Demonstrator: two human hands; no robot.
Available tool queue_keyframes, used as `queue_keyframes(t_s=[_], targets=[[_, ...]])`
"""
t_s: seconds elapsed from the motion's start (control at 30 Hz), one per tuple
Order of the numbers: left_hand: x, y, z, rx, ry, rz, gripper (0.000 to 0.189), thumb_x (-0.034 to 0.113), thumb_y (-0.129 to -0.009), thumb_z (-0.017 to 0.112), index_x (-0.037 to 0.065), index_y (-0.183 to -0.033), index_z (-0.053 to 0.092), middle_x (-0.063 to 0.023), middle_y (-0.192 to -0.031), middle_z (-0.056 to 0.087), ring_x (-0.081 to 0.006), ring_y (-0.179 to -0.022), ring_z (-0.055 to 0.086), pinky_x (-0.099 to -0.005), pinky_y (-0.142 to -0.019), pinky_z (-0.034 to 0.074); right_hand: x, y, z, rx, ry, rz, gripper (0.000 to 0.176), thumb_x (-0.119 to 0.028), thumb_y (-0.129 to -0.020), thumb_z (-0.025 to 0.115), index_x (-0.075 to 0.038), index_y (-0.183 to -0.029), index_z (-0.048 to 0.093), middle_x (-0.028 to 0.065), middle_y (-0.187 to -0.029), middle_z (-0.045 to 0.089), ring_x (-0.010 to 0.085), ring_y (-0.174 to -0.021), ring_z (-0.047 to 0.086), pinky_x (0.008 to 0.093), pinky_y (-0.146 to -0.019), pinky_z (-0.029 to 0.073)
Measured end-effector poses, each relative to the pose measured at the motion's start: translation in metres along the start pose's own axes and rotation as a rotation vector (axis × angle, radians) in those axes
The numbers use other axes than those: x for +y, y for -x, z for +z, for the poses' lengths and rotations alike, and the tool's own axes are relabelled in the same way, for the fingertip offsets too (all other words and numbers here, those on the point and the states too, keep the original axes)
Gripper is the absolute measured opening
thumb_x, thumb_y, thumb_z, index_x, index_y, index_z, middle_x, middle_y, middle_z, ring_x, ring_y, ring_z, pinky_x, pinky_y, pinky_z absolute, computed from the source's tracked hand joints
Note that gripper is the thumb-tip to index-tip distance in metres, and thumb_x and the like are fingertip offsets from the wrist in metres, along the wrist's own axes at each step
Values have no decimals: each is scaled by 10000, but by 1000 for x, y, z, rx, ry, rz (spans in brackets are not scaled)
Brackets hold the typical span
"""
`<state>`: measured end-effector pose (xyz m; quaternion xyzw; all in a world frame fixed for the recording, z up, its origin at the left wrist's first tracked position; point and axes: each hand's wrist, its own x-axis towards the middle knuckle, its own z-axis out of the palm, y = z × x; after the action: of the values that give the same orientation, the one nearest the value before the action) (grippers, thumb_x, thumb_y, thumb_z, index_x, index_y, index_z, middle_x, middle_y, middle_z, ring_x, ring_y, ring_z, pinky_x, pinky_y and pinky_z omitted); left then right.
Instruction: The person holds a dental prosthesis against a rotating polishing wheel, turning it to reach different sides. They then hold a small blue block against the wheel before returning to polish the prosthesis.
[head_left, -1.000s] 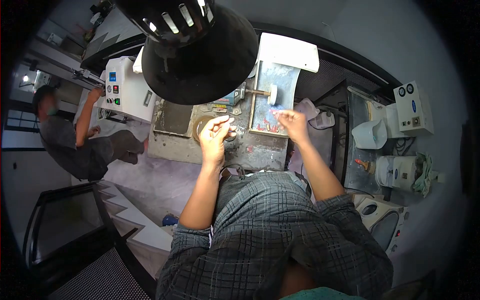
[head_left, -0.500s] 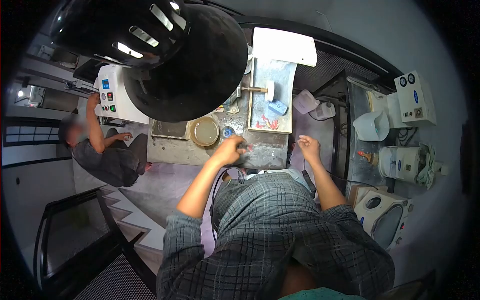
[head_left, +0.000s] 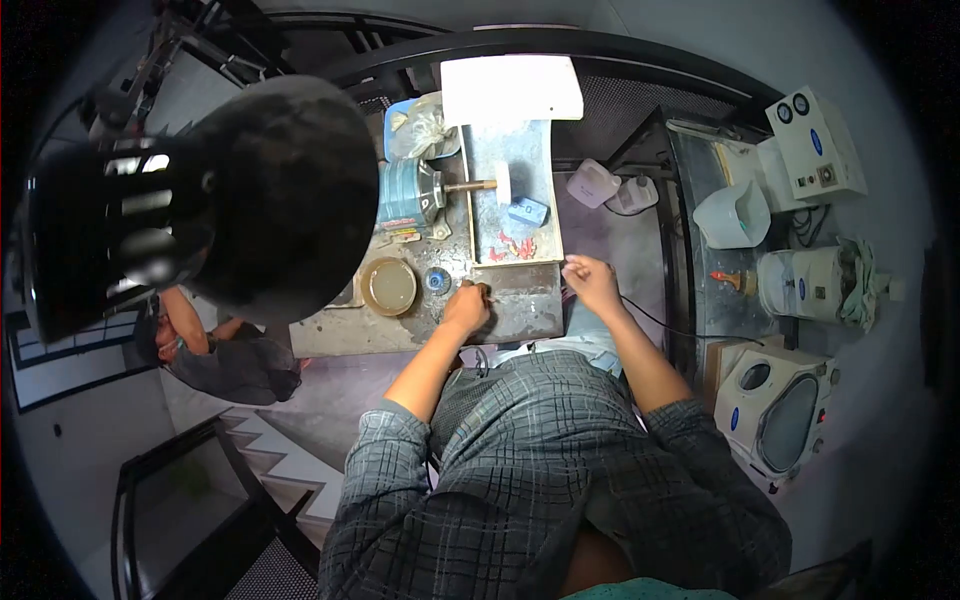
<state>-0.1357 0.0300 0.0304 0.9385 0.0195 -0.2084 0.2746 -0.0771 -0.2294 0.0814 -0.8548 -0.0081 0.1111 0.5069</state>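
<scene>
My left hand (head_left: 467, 307) is closed over the front of the bench, fingers curled round something too small to make out. Just left of it are a small blue round container (head_left: 437, 280) and a bowl of cloudy liquid (head_left: 389, 287). My right hand (head_left: 592, 284) has its fingers drawn together near the right front corner of a shallow tray (head_left: 557, 200); what it holds, if anything, is hidden. In that tray lie a blue block (head_left: 527, 211) and several small red pieces (head_left: 518, 246). A white buffing wheel (head_left: 503, 183) sits above it on the shaft of a motor (head_left: 408, 193).
A large black lamp shade (head_left: 290, 190) hangs over the bench's left side. A white panel (head_left: 512, 88) stands behind the tray. Plastic jugs (head_left: 593, 184) are on the floor to the right, beside a side bench with machines (head_left: 815, 145). Another person (head_left: 235, 360) sits at left.
The view has shifted, so the lamp shade sits farther left and uncovers the motor. My right hand has come closer to the tray corner. My left hand's fingers look more tightly curled.
</scene>
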Motion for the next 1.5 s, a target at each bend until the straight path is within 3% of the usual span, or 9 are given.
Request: queue_keyframes(t_s=[0.17, 0.37, 0.47, 0.63, 0.73, 0.83, 0.93, 1.2, 1.5], targets=[[4, -2, -12, 18, 89, -111, 199, 166, -765, 562, 73, -904, 669, -232, -951, 626, -391, -890, 607, -452, -782, 485, -14, -61, 16, -80, 173, -297, 387, -107, -695, 690, 32, -1046, 603, 179, -984, 620, 308, -913, 596, 359, -833, 472], [-2, -5, -1, -61, 153, -264, 185, 180, -778, 585, 37, -869, 658, -230, -867, 639, -382, -876, 613, -432, -758, 483, -21, -125, 51, -170, 386, -458, 469, -112, -663, 725, 29, -1082, 567, 180, -1125, 532, 322, -1102, 477, 385, -925, 405], [-12, -7, 2, 38, 289, -362, 206, 202, -785, 613, -1, -814, 635, -226, -829, 637, -381, -812, 614, -414, -716, 476, -35, -141, 63, -266, 642, -322, 433, -141, -652, 737, 23, -1022, 582, 168, -1092, 535, 308, -1086, 465, 371, -937, 392], [-8, -5, 0, 263, 587, -452, 127, 106, -850, 613, 13, -767, 589, -10, -685, 579, -76, -531, 483, -246, -484, 378, 13, -157, 100, 26, 777, -425, 396, -149, -643, 742, 20, -956, 570, 147, -1046, 553, 294, -1064, 469, 370, -936, 384], [12, -8, -17, 303, 901, -406, 100, 92, -867, 596, 5, -818, 592, -11, -700, 588, -78, -541, 479, -246, -489, 383, -17, -140, 70, -117, 655, -356, 410, -127, -644, 743, -7, -967, 520, 162, -1028, 552, 323, -1029, 495, 395, -879, 412], [40, -19, -37, 337, 807, -258, 109, 95, -880, 583, -2, -925, 603, -38, -791, 628, -104, -677, 553, -259, -632, 447, -24, -121, 63, 8, 118, -351, 457, -100, -647, 748, -58, -990, 449, 187, -922, 559, 386, -886, 556, 441, -765, 441], [62, -39, -40, 310, 887, -135, 296, 131, -887, 582, 10, -1155, 548, -73, -938, 648, -143, -876, 598, -276, -795, 462, -41, -105, 61, 9, 91, -115, 474, -225, -616, 791, -54, -893, 447, 157, -777, 572, 364, -767, 592, 433, -667, 456], [46, -79, -10, 364, 1094, 21, 388, 149, -946, 484, 16, -1306, 430, -22, -1026, 566, -68, -665, 432, -225, -592, 391, -56, -100, 85, 148, 67, -43, 470, -260, -615, 796, -52, -842, 441, 136, -746, 571, 317, -717, 608, 414, -623, 458], [55, -68, -43, 266, 1244, -15, 376, 75, -943, 451, 1, -1310, 412, -65, -1095, 561, -119, -872, 533, -242, -720, 454, -60, -96, 105, 243, 58, -15, 492, -267, -611, 803, -28, -847, 445, 143, -742, 572, 320, -712, 601, 416, -634, 460]])
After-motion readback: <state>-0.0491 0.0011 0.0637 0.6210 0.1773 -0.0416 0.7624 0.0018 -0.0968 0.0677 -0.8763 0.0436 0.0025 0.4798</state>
